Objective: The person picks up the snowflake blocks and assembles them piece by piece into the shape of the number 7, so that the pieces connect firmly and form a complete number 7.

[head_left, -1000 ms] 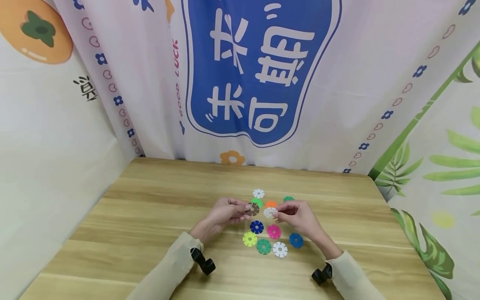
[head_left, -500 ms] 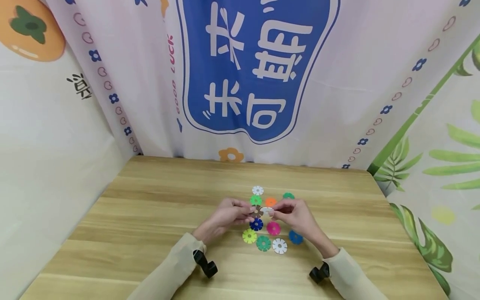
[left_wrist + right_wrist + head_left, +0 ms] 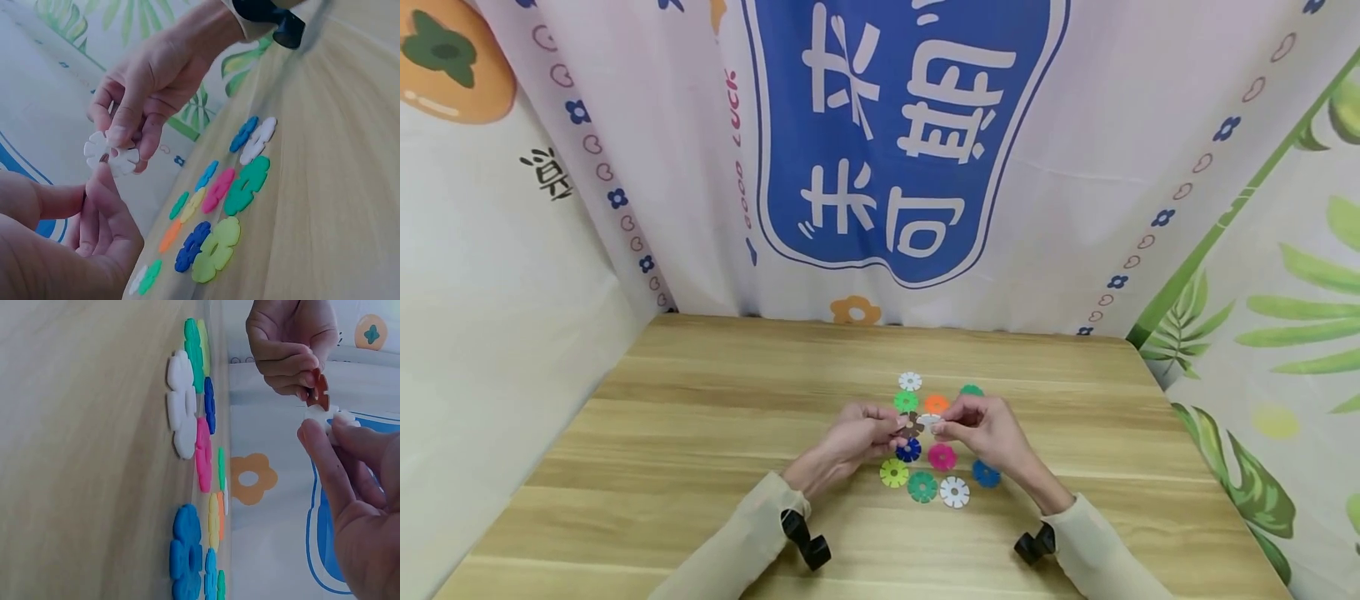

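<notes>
My left hand (image 3: 859, 435) pinches a brown notched plastic disc (image 3: 912, 425) between thumb and fingers. A white notched disc (image 3: 97, 152) is pinched by my right hand (image 3: 988, 429), which comes in from the other side. The two discs meet edge to edge above the table, turned at an angle to each other. In the right wrist view the brown disc (image 3: 319, 392) overlaps the rim of the white disc (image 3: 320, 414). From the left wrist the brown disc is mostly hidden by my left fingers (image 3: 109, 194).
On the wooden table (image 3: 715, 400) under my hands lie several loose discs: dark blue (image 3: 908, 450), pink (image 3: 942, 457), yellow (image 3: 894, 473), teal (image 3: 922, 487), white (image 3: 955, 492), blue (image 3: 987, 473), orange (image 3: 936, 404) and bright green (image 3: 906, 401). A printed curtain (image 3: 1037, 275) stands behind the table.
My hands have come together: the brown disc moved right and the white one left until their edges met. The white disc has tilted, showing a thinner outline. The head view shifted slightly.
</notes>
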`<act>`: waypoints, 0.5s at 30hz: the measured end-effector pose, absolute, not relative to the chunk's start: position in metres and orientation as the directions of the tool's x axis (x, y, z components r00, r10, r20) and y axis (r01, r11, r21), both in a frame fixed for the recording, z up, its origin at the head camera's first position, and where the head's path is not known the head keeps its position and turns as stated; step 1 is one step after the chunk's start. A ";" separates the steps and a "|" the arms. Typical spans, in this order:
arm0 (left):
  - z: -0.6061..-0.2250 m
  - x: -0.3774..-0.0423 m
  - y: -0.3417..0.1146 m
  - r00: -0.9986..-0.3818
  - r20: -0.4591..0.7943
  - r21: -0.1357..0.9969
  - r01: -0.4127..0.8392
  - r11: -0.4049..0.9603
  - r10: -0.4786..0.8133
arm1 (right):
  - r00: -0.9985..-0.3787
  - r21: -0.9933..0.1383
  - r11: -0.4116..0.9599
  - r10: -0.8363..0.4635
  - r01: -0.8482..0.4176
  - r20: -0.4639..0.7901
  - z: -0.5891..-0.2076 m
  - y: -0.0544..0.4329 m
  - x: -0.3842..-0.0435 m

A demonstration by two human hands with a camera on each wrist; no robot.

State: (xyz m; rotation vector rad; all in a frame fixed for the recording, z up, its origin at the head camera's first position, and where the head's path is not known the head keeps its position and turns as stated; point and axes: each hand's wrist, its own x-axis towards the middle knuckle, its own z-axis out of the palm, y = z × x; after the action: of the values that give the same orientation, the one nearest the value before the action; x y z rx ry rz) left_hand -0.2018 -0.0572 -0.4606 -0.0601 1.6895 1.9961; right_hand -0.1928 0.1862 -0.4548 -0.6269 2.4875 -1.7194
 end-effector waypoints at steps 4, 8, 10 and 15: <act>-0.459 -0.199 -0.059 -0.855 -0.357 0.908 -0.411 -0.074 0.375 | -0.902 -0.887 0.317 -0.381 -0.336 0.205 -0.455 0.185 -0.191; -0.458 -0.198 -0.061 -0.849 -0.359 0.907 -0.416 -0.071 0.387 | -0.899 -0.881 0.328 -0.388 -0.341 0.203 -0.454 0.183 -0.189; -0.456 -0.200 -0.062 -0.844 -0.368 0.903 -0.425 -0.068 0.389 | -0.897 -0.883 0.320 -0.390 -0.344 0.208 -0.451 0.183 -0.189; -0.453 -0.203 -0.068 -0.836 -0.356 0.910 -0.412 -0.050 0.418 | -0.883 -0.861 0.358 -0.428 -0.361 0.192 -0.444 0.185 -0.191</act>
State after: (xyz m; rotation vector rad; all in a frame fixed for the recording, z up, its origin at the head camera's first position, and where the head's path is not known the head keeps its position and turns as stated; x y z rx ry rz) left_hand -0.2032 -0.0683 -0.4533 0.0065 1.6756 1.9361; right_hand -0.1912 0.1851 -0.4437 -0.7368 2.5341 -1.5802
